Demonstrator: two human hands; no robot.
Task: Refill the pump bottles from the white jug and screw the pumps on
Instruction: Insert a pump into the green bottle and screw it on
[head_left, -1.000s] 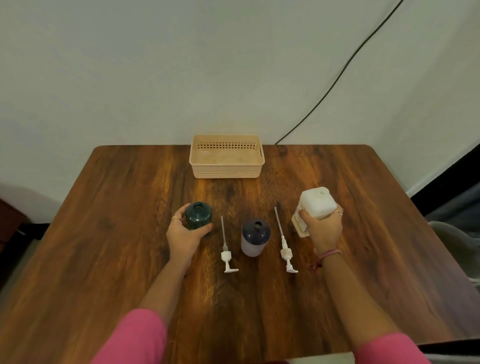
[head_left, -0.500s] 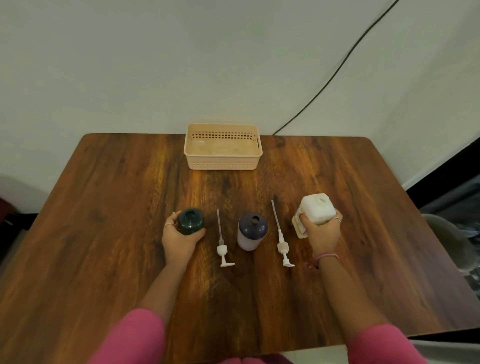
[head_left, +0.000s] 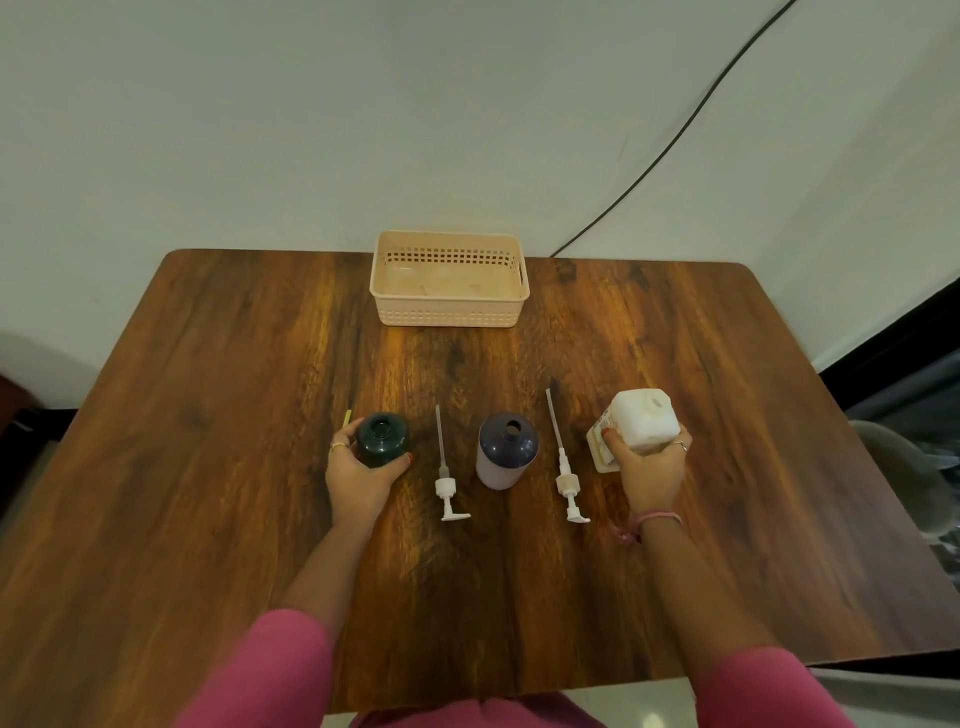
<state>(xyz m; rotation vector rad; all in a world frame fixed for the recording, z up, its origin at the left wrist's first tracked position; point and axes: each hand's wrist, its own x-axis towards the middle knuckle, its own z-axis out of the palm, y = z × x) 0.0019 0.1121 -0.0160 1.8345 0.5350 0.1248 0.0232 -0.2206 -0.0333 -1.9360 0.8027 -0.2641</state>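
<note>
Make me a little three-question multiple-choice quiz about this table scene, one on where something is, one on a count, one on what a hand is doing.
1. Where is the basket?
A. far edge of the table
B. between the bottles
C. on the floor

2. How many pumps lie loose?
A. one
B. two
C. four

3. What does the right hand do?
A. rests flat
B. points at the wall
C. grips the white jug

Answers:
1 A, it stands by the wall.
2 B, the left pump and right pump flank the purple bottle.
3 C, its fingers wrap the jug; the left hand holds the green bottle.
</note>
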